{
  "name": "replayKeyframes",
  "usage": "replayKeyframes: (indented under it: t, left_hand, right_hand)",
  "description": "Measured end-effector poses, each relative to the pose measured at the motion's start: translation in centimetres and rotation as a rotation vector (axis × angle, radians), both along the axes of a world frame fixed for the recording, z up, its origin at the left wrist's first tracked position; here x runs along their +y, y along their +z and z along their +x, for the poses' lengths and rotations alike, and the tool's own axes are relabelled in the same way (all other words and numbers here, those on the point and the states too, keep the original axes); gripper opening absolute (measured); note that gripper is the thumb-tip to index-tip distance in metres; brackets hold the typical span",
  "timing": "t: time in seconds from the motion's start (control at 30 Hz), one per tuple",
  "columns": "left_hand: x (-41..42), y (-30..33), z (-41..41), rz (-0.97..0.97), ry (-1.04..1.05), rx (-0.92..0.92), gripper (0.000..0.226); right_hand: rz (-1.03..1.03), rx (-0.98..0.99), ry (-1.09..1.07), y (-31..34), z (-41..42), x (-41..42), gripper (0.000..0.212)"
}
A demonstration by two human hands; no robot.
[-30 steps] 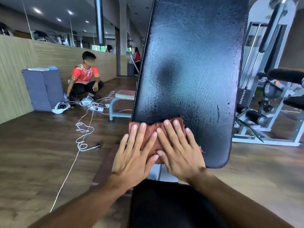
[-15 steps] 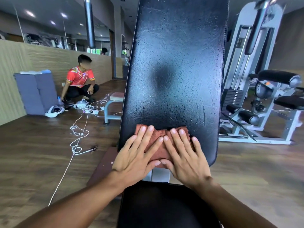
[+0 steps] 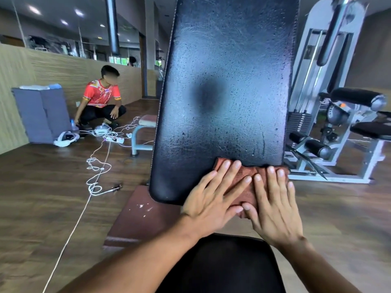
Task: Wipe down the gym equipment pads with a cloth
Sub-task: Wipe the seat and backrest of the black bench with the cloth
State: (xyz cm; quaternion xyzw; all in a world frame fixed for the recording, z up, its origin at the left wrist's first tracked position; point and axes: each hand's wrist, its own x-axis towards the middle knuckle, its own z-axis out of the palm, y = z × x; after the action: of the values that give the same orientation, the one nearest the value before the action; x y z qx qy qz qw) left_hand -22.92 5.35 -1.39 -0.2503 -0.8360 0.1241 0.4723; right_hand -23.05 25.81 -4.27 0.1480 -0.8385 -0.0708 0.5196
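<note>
**Both hands flat on cloth, lower right corner of back pad**

Cloth (image 3: pixel 249 180): reddish-brown, bunched, pinned against the lower right part of the upright black back pad (image 3: pixel 222 92). Its top edge shows above the fingertips; its right end reaches the pad's right edge, its bottom pokes out between the two thumbs, just below the pad's lower edge.

Left hand (image 3: pixel 209 199): fingers straight and spread, palm down, pressing on the left half of the cloth. Heel of the hand sits off the cloth, over the pad's bottom edge. Not curled round anything.

Right hand (image 3: pixel 275 208): same posture, fingers straight and close together, pressing the right half of the cloth. Thumbs nearly touch at the cloth's lower edge.

Pad surface looks wet, speckled with droplets above the cloth. Black seat pad (image 3: pixel 222 267) directly below the hands, between the forearms.

Background: a person in a red shirt (image 3: pixel 101 96) crouches on the wood floor at left, near a tangle of white cable (image 3: pixel 95 172). Grey weight machine (image 3: pixel 330 102) at right, behind the pad.
</note>
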Motion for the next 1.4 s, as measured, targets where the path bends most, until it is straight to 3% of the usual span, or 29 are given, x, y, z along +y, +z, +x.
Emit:
replayKeyframes:
  t: [0.2, 0.47, 0.97, 1.4]
  left_hand:
    - [-0.5, 2.3, -0.4, 0.004, -0.067, -0.009, 0.077]
    - [-1.6, 10.0, -1.7, 0.069, -0.053, 0.024, 0.076]
    - [-7.2, 3.5, -0.7, 0.092, 0.024, -0.027, 0.077]
    - [-12.2, 3.2, -0.5, 0.189, 0.098, -0.023, 0.074]
  right_hand:
    - [-0.024, -0.026, 0.044, 3.6, -0.5, -0.5, 0.075]
    - [-0.033, -0.030, 0.014, 12.4, -1.8, -1.6, 0.075]
    - [-0.015, -0.002, -0.014, 5.3, -0.4, -8.1, 0.074]
    - [0.059, -0.027, 0.040, 6.8, -1.1, -13.7, 0.066]
